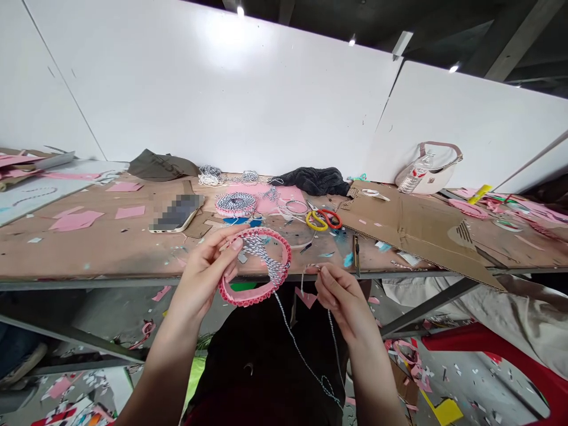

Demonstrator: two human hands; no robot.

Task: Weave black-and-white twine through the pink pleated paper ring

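Note:
My left hand (217, 257) pinches the upper left rim of a pink ring (251, 299) with a ridged edge. Black-and-white cord (261, 251) is strung across the ring's opening, bunching toward its lower right. From there a loose length of the cord hangs in front of my dark clothing and rises to my right hand (339, 296). That hand is closed, with the cord's end part between thumb and fingers, to the right of the ring. Behind the ring on the table lies a round pink piece (235, 204) filled with wound black-and-white cord.
Scissors (323, 219) and a utility knife (356, 254) lie near the table's front. A phone (177, 213), a cap (162, 165), black cloth (313, 180), a cardboard sheet (421, 228) and a bag (430, 171) with a bottle stand around. Paper scraps litter the table and floor.

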